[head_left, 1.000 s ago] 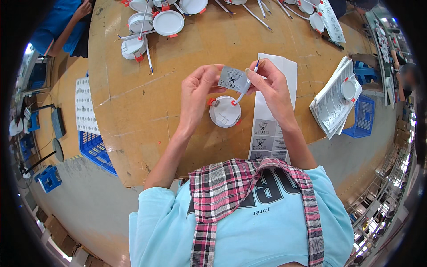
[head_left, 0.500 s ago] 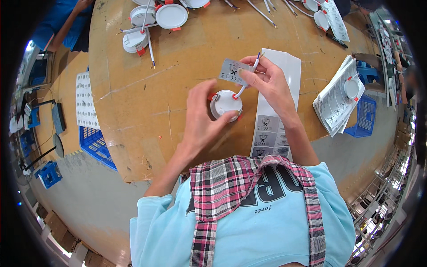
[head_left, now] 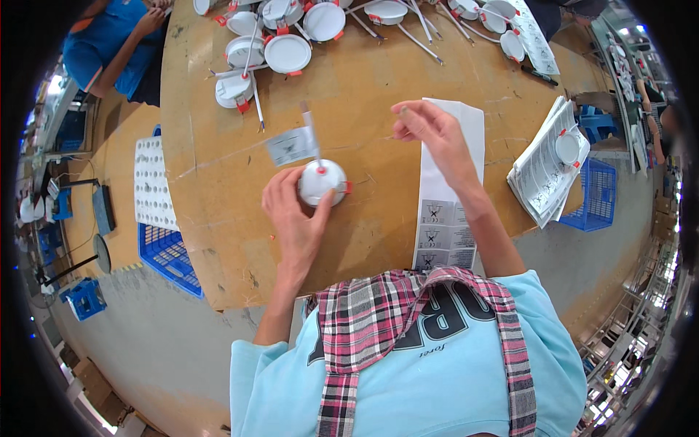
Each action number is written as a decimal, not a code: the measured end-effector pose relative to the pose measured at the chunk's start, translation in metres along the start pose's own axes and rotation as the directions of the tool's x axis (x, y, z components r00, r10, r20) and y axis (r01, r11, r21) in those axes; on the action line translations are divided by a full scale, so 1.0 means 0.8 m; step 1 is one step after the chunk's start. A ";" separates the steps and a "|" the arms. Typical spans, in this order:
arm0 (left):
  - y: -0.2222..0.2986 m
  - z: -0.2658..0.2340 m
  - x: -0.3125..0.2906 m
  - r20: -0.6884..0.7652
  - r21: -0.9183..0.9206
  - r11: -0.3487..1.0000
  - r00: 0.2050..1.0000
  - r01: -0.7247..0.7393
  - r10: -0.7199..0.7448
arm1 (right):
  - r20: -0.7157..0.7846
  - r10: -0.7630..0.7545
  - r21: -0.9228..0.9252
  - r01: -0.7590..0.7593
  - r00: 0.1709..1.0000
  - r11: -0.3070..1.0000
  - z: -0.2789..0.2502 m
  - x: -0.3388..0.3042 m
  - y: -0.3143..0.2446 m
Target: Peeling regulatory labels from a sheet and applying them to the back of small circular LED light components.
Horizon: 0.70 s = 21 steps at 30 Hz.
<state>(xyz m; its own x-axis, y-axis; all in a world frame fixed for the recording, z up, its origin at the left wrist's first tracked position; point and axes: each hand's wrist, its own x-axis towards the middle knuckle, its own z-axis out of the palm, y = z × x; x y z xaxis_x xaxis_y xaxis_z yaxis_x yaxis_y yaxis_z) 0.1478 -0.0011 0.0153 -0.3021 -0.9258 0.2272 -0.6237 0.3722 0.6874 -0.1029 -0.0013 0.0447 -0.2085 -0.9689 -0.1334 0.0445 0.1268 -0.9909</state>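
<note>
A brown worktable (head_left: 378, 240) carries a cluster of round white lamps (head_left: 287, 54) along its far side; no grey tag can be made out on their visible cables. Nearer lies a long white label strip (head_left: 453, 156), its lower part bearing unused grey labels. The person's right hand (head_left: 428, 137) hovers by its upper left edge, fingers curled, apparently empty. The left hand (head_left: 290, 213) grips a single lamp (head_left: 320, 191) by its rim, left of the strip. Its blurred grey tag (head_left: 291, 146) seems fixed to the upright cable (head_left: 311, 130), so this piece looks labelled, others not.
</note>
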 end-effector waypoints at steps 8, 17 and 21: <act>-0.017 -0.016 0.004 -0.038 0.028 0.994 0.994 0.101 -0.100 | -0.134 -0.299 -0.527 0.188 0.945 0.829 -0.064 0.106 0.009; -0.014 -0.010 0.007 -0.007 0.118 0.988 0.995 0.103 -0.103 | 0.215 -0.673 -0.889 0.427 0.708 0.164 -0.034 0.226 0.003; -0.023 -0.015 0.012 -0.038 0.129 0.984 0.992 0.122 -0.118 | 0.278 -0.639 -0.882 0.454 0.717 0.126 -0.047 0.252 0.010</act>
<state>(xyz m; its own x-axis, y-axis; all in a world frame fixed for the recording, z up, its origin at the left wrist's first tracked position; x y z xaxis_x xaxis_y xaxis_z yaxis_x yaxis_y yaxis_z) 0.1652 -0.0176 0.0135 -0.1989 -0.9650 0.1709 -0.7437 0.2622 0.6150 -0.1813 -0.1875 0.0094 0.0942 -0.8348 0.5424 -0.9508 -0.2370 -0.1997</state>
